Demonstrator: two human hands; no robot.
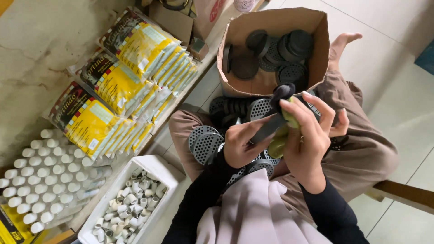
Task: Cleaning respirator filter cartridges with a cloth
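My left hand (242,144) grips a dark grey tube-like part (271,124) near its lower end. My right hand (307,135) is wrapped round the upper end of the same part, pressing a yellow-green cloth (281,138) against it. Both hands are above my lap, where several round grey perforated discs (205,143) lie in a pile. A brown cardboard box (276,25) stands just beyond my knees and holds several black round perforated discs (289,49).
A white tray (156,168) of short white tube pieces stands at the lower left. Rows of white tubes (43,180) and stacked yellow packets (113,86) line the wall at the left. My bare foot (341,45) rests on the pale tiled floor beside the box.
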